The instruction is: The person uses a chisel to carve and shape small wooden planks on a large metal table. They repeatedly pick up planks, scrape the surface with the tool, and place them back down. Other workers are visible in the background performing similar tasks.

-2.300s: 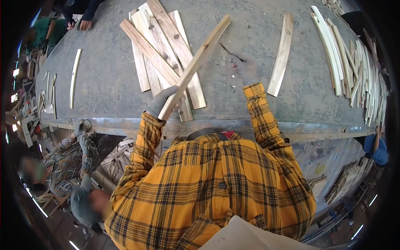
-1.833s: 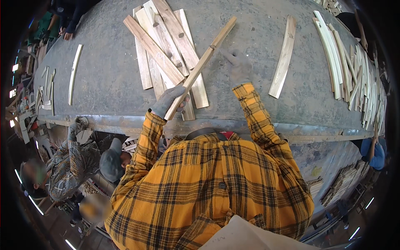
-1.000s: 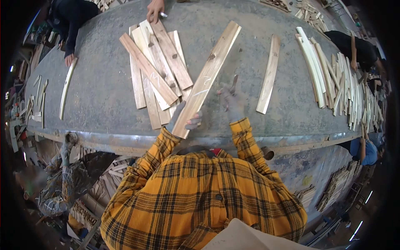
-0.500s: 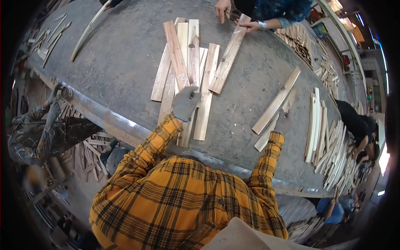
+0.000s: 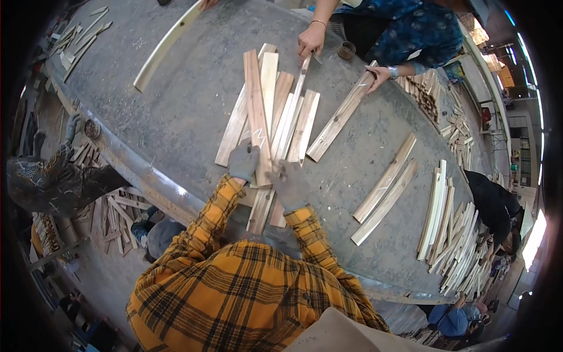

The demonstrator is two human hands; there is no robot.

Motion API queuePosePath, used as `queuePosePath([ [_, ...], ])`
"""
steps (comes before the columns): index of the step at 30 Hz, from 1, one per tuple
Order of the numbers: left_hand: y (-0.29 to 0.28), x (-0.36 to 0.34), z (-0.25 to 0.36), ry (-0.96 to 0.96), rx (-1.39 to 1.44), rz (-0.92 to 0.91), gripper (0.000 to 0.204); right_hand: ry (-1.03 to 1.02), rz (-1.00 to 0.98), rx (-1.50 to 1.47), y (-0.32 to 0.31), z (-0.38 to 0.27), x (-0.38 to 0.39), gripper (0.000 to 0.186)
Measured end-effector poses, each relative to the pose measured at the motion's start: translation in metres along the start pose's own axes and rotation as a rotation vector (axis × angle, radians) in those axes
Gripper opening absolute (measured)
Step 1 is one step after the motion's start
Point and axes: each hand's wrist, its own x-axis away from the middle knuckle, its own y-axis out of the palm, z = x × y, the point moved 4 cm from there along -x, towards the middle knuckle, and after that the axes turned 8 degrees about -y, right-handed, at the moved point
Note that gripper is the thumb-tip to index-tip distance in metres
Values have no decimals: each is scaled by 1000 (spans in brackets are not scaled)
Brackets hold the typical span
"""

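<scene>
My left hand (image 5: 245, 161), in a grey glove, is closed on the left edge of a reddish wooden slat (image 5: 254, 100) with chalk marks. This slat lies slanted over a loose fan of several paler slats (image 5: 234, 126). My right hand (image 5: 288, 183), also gloved and slightly blurred, reaches over the slats' near ends, its fingers apart and beside the reddish slat's lower end. Two slats (image 5: 384, 202) lie side by side to the right, out of my hands. Across the table, a co-worker's hand (image 5: 312, 41) holds a narrow slat (image 5: 300, 82) and the other hand (image 5: 378, 78) another slat (image 5: 340, 117).
A stack of slats (image 5: 437, 205) spreads along the grey table's (image 5: 193, 70) right side. A small round container (image 5: 346, 50) stands by the co-worker. At far left, another hand holds a long curved slat (image 5: 164, 47). The metal table edge (image 5: 152, 176) runs before me.
My right hand has left the right-hand slat and come across to the fan. My left hand has shifted to the reddish slat's edge. The co-worker has taken hold of a narrow slat.
</scene>
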Motion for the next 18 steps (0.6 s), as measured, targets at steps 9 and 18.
queuePosePath([
  [9,-5,21,39,-300,653,-350,38,365,-182,-606,-13,-15,-6,47],
  [18,-15,45,53,-65,478,-288,39,344,-107,-1281,-26,20,38,54],
])
